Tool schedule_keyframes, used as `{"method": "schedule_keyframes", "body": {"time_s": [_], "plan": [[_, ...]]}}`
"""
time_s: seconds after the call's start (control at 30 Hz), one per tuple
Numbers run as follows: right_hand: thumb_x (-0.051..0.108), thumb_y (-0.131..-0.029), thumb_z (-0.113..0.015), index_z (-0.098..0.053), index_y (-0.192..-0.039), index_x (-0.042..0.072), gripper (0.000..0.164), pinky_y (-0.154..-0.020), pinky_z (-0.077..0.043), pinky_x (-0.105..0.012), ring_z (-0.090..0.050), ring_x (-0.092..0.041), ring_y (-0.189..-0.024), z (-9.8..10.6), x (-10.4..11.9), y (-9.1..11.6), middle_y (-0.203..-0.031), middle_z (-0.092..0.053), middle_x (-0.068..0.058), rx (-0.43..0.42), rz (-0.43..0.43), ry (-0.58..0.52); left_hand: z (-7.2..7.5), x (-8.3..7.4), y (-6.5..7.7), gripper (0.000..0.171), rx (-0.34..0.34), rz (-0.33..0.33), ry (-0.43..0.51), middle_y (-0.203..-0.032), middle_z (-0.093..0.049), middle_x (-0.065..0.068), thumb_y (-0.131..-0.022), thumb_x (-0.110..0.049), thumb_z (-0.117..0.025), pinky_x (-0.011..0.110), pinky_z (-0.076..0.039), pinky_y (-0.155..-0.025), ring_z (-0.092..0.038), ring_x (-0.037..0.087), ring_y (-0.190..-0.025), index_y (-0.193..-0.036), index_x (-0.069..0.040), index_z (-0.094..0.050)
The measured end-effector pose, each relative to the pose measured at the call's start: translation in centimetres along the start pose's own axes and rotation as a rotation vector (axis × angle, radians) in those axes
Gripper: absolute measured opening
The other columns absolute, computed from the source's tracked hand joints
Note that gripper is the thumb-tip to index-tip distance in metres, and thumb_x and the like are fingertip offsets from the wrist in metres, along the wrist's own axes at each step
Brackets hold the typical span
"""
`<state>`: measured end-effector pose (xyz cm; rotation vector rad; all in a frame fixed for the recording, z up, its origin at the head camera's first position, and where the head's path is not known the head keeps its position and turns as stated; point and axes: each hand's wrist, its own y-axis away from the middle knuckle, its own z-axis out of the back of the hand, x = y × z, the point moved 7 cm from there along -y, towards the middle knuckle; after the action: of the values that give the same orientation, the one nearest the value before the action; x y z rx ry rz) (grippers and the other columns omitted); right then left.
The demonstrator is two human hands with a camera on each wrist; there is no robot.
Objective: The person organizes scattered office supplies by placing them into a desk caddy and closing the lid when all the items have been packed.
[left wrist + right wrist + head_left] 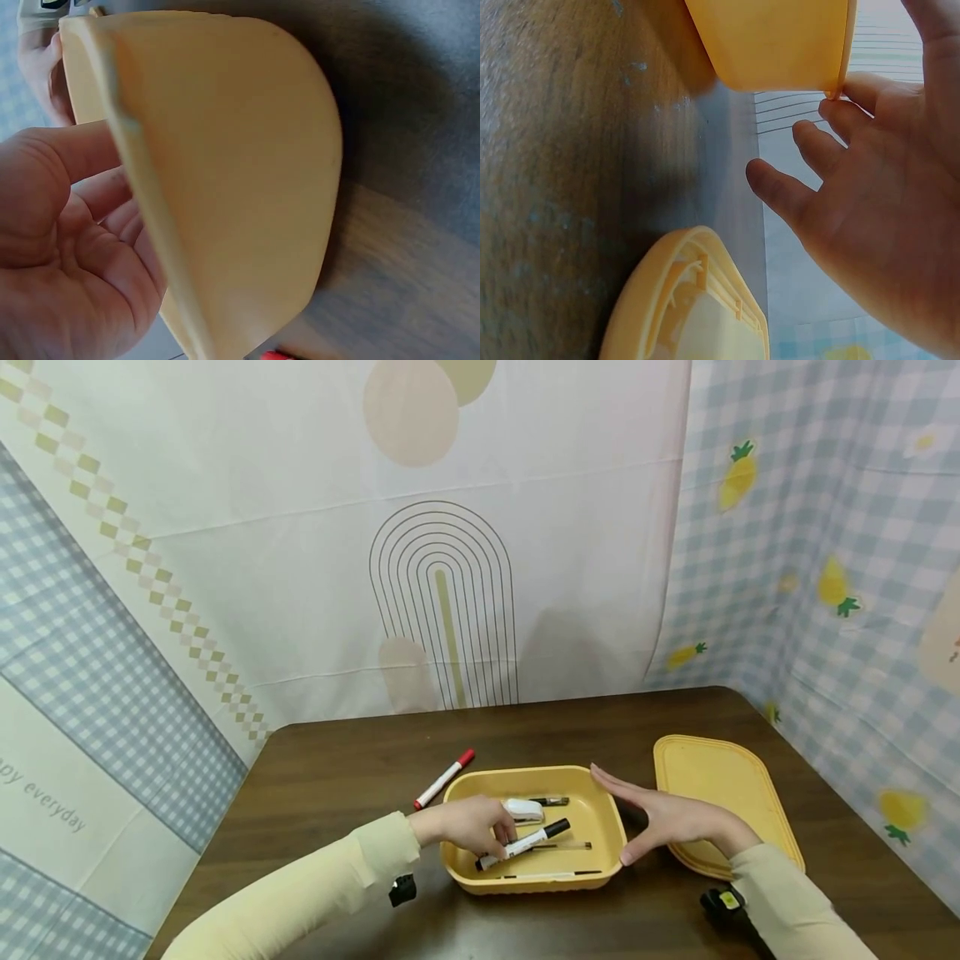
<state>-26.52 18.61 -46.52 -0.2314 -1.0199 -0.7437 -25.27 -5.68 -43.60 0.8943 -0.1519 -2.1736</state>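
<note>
In the head view a yellow plastic box (pixel 611 810) stands on the table. My left hand (pixel 468 824) reaches over its left wall and pinches a white marker with a black cap (pixel 536 839) near its lower end. The left wrist view shows the left hand (pixel 82 240) at the box wall (pixel 232 165), its fingertips hidden behind it. Also inside the box are a white stapler-like object (pixel 525 811), a dark pen (pixel 551 801) and thin pens. My right hand (pixel 671 818) spreads thumb and straight fingers against the right rim of the box.
A red-capped marker (pixel 444 779) lies on the table behind the box's left corner. To the right rests a yellow lid (pixel 723 777), partly under the right forearm. The brown table (pixel 345 760) meets patterned cloth (pixel 315 610) at its back edge.
</note>
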Motion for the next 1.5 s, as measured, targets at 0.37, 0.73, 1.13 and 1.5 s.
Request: {"method": "schedule_keyframes", "body": {"time_s": [0.37, 0.73, 1.13, 1.5], "plan": [[0.022, -0.083, -0.084, -0.002, -0.163, 0.029, 0.115, -0.111, -0.017, -0.071, -0.003, -0.037, -0.150, 0.0, 0.0, 0.0, -0.168, 0.003, -0.006, -0.001, -0.003, 0.004, -0.6, 0.3, -0.1, 0.017, -0.018, -0.006, 0.072, -0.082, -0.074, 0.000, -0.084, -0.001, -0.078, 0.019, -0.052, -0.053, -0.063, 0.006, -0.057, -0.099, -0.003, -0.072], [0.023, -0.082, -0.085, -0.004, -0.163, 0.028, 0.115, -0.111, -0.016, -0.071, -0.003, -0.037, -0.150, 0.0, 0.1, 0.0, -0.168, 0.002, -0.006, -0.007, -0.008, 0.006, -0.8, 0.4, 0.2, 0.018, -0.040, 0.044, 0.161, -0.078, -0.072, -0.001, -0.082, -0.001, -0.081, 0.025, -0.055, -0.051, -0.066, 0.014, -0.057, -0.096, -0.005, -0.071], [0.022, -0.083, -0.085, -0.003, -0.164, 0.020, 0.115, -0.110, -0.017, -0.072, -0.003, -0.039, -0.150, 0.0, 0.2, -0.1, -0.168, 0.003, -0.007, -0.002, -0.004, 0.010, -1.4, 0.5, 0.4, 0.019, -0.017, 0.089, 0.254, -0.071, -0.068, -0.001, -0.082, 0.002, -0.080, 0.025, -0.054, -0.048, -0.061, 0.011, -0.053, -0.090, -0.005, -0.065], [0.023, -0.083, -0.085, -0.002, -0.163, 0.031, 0.116, -0.110, -0.018, -0.072, -0.003, -0.040, -0.150, 0.0, 0.0, 0.0, -0.168, 0.003, -0.005, -0.005, -0.010, 0.027, -1.3, 0.7, 0.5, 0.019, -0.023, 0.082, 0.223, -0.069, -0.066, -0.002, -0.082, -0.001, -0.080, 0.028, -0.056, -0.050, -0.063, 0.015, -0.053, -0.091, -0.006, -0.065]]}}
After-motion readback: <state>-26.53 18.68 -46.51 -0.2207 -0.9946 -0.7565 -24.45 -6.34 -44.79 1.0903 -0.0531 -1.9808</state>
